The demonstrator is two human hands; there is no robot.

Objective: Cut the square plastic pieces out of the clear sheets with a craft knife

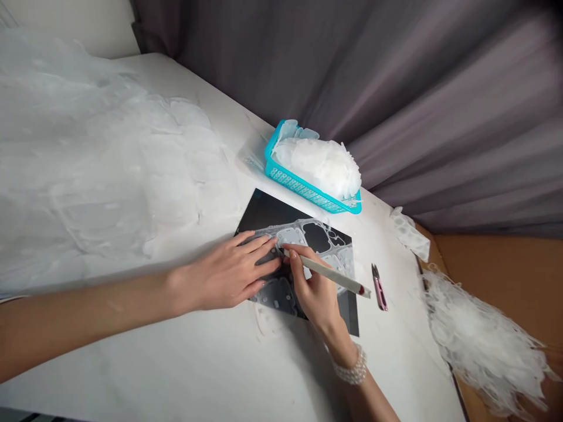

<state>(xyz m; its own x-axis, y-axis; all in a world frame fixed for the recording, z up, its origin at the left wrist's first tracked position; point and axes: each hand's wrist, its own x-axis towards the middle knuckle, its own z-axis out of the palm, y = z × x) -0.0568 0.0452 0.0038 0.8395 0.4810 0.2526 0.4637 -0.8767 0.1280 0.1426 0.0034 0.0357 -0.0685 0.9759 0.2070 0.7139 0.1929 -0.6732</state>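
My left hand [237, 266] lies flat with fingers spread, pressing on a translucent plastic sheet [292, 236] with moulded, rounded-square shapes and cut-out openings. Beneath the sheet is a black mat [259, 212]. Closed around a slim, flat, pale-handled tool [334, 276], my right hand [314, 287] rests over the sheet's middle. The tool's dark tip meets the sheet close to my left fingertips; its exact kind is unclear. Part of the sheet is hidden under both hands.
Beyond the mat stands a turquoise basket [303, 190] heaped with translucent pieces. Pink-handled thread snips [379, 288] lie to the right. Translucent sheets [109, 158] pile up at left. Stringy plastic offcuts [479, 334] hang past the table's right edge, near a brown box [505, 275].
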